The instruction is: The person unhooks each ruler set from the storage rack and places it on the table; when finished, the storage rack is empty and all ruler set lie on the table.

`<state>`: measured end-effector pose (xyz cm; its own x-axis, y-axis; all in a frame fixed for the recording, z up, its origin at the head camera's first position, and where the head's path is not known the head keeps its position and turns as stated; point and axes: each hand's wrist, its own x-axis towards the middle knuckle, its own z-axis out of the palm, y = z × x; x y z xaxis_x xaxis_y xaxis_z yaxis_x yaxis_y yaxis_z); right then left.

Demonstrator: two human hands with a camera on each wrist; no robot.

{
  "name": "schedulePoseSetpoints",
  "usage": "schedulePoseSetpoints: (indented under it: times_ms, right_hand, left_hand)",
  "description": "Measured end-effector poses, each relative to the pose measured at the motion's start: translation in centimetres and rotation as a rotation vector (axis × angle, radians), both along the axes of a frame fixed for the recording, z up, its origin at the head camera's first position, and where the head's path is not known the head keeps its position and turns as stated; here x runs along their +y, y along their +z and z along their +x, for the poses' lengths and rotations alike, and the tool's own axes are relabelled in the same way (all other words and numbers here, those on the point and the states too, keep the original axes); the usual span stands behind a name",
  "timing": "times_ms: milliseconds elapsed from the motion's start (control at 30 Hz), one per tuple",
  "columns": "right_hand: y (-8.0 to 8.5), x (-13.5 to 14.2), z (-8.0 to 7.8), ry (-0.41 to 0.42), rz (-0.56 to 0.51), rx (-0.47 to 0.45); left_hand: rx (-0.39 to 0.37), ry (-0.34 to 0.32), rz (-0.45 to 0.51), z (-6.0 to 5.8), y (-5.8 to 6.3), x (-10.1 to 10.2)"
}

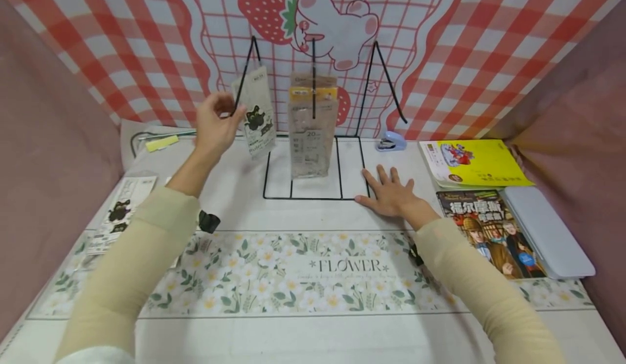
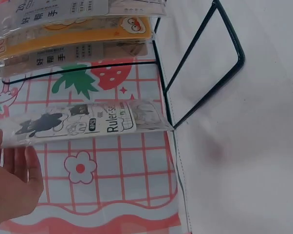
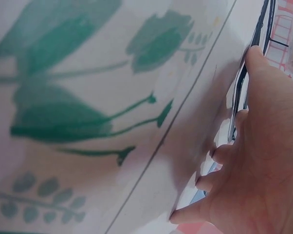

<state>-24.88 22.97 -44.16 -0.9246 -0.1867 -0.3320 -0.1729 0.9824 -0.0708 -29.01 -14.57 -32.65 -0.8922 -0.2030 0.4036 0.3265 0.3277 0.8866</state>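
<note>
A wire display rack (image 1: pixel 339 168) with black prongs stands at the back of the table. On its left prong hangs a ruler set pack (image 1: pixel 257 117) printed with a black cat. My left hand (image 1: pixel 217 122) pinches this pack at its left edge, beside the prong, with the other fingers loosely bent. In the left wrist view the ruler pack (image 2: pixel 88 122) hangs over the patterned backdrop. Several clear ruler packs (image 1: pixel 313 141), one with a yellow top, fill the middle prong. My right hand (image 1: pixel 391 194) lies spread on the table, its thumb and index finger at the rack's base.
More cat ruler packs (image 1: pixel 119 212) lie at the left, partly under my left forearm. A yellow tag (image 1: pixel 162 143) is behind them. A lilac stapler (image 1: pixel 391 141) sits beyond my right hand. On the right are a yellow book (image 1: pixel 481 163), a comic-style book (image 1: pixel 489 233) and a grey case (image 1: pixel 550 233).
</note>
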Motion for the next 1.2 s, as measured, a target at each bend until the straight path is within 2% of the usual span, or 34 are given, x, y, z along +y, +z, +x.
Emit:
schedulePoseSetpoints:
  times_ms: [67,200,333,667,833,1033,1200]
  right_hand:
    - [0.0,0.1,-0.1,-0.001,0.002,0.000]
    - [-0.1,0.2,-0.1,-0.001,0.004,-0.003]
    - [0.1,0.1,-0.1,0.000,0.004,-0.006]
    - [0.3,0.0,0.0,-0.001,0.003,-0.016]
    - [0.1,0.0,0.1,-0.004,0.009,-0.019]
    - [0.0,-0.1,0.1,-0.001,0.011,-0.014]
    - [0.1,-0.1,0.1,0.000,0.012,-0.007]
  left_hand:
    - [0.007,0.017,0.022,-0.2,0.0,0.2]
    - [-0.030,0.045,0.044,-0.3,0.0,0.4]
    - [-0.071,0.042,0.044,0.2,0.1,0.0]
    - [-0.143,-0.038,-0.045,3.9,-0.1,-1.3]
    - [-0.116,-0.094,-0.021,5.5,-0.4,-1.4]
    - [-0.108,-0.149,-0.053,7.3,-0.5,-1.7]
    - [-0.029,-0.231,0.003,8.3,-0.6,-2.3]
